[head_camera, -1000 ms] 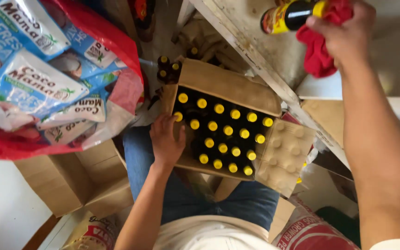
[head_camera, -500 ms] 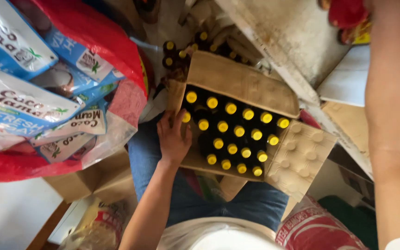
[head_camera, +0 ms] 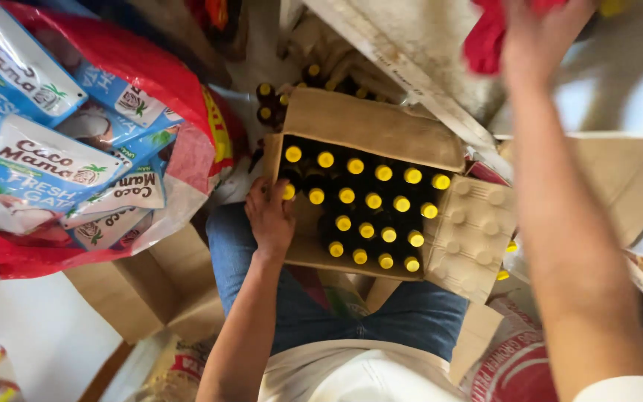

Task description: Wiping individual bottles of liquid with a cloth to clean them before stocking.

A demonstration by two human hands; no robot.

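Raised since the earlier frames, the right hand [head_camera: 541, 37] is now reaching up at the top edge of the view, its fingers closed around a red cloth [head_camera: 485, 37]; the dark bottle seen in that hand a second ago is no longer showing, and whether the hand is gripping anything besides the cloth cannot be told. Meanwhile the left hand [head_camera: 271, 216] is staying where it was, lying loosely curled on the near left corner of the open cardboard box [head_camera: 373, 123], with its fingertips touching a yellow cap at the box's edge. Rows of dark bottles with yellow caps [head_camera: 370, 201] are standing upright in the box, which is resting on the person's lap over blue jeans [head_camera: 411, 313]. One dimpled flap [head_camera: 470, 231] is hanging open on the box's right side. More yellow-capped bottles [head_camera: 273, 104] are standing just beyond the box. At left, a red plastic bag [head_camera: 135, 67] is holding blue and white pouches [head_camera: 39, 171].
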